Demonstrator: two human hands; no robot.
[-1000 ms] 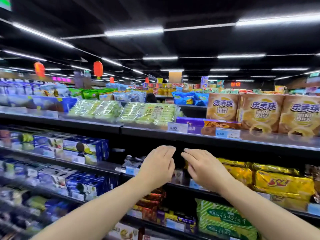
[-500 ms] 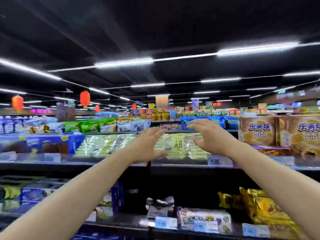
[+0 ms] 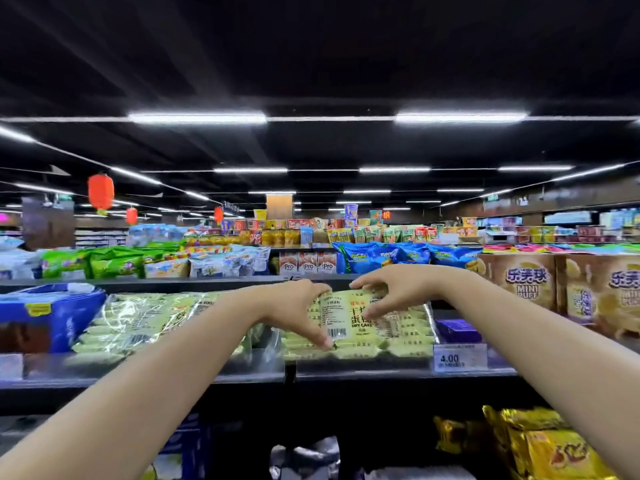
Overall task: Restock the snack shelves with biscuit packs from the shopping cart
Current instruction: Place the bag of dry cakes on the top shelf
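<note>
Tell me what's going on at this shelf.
A person is restocking snacks. The left grip and right grip both hold one pale green cake pack on top of the stack of like packs on the upper shelf, left of the mini puff boxes. The pack is not yet let go.

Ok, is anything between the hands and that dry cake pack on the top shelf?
Nothing visible. The left hand and right hand both grip the dry cake pack, which lies on like packs at the front of the shelf.
</note>
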